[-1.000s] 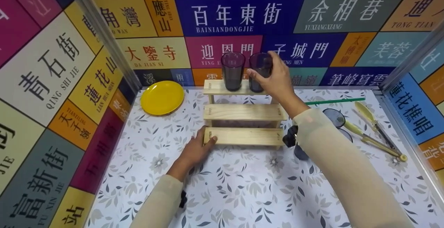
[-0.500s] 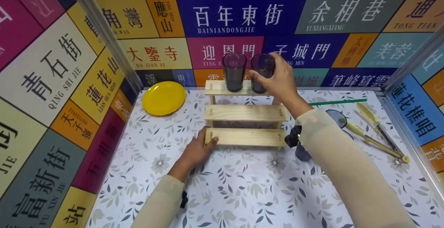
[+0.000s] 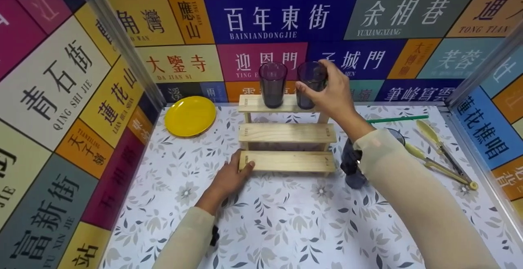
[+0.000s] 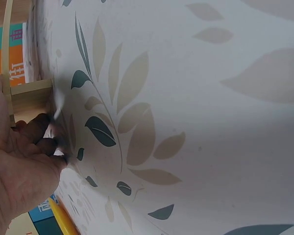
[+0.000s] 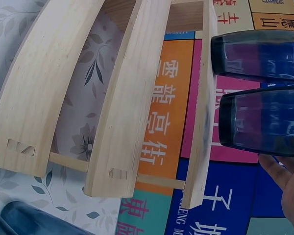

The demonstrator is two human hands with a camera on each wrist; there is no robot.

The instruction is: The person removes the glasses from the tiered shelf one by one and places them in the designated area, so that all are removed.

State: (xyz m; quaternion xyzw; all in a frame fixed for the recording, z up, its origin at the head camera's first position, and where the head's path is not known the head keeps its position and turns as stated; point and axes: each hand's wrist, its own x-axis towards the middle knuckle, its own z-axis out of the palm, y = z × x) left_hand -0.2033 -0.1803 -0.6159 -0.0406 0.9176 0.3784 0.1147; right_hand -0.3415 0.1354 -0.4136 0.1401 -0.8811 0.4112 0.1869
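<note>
A three-step wooden stand (image 3: 287, 132) stands on the patterned table. My left hand (image 3: 229, 179) grips the left end of its lowest step, thumb on top; in the left wrist view the fingers curl beneath the wood. My right hand (image 3: 333, 93) holds a dark tinted glass (image 3: 305, 97) upright at the right part of the top step, thumb on one side and fingers on the other. In the right wrist view that glass (image 5: 259, 120) shows a slim gap between its base and the board. To its left, a matching glass (image 3: 273, 87) stands upright on the top step.
A yellow plate (image 3: 190, 116) lies at the back left. On the right are a green stick (image 3: 398, 119) and yellow-ended tongs (image 3: 447, 164). More dark glasses, one of them a glass (image 3: 354, 179) beside the stand, are partly hidden by my right arm. Printed walls enclose the table.
The glass in my right hand has shifted slightly right, widening the space from the other glass. My left hand keeps its grip on the lowest step.
</note>
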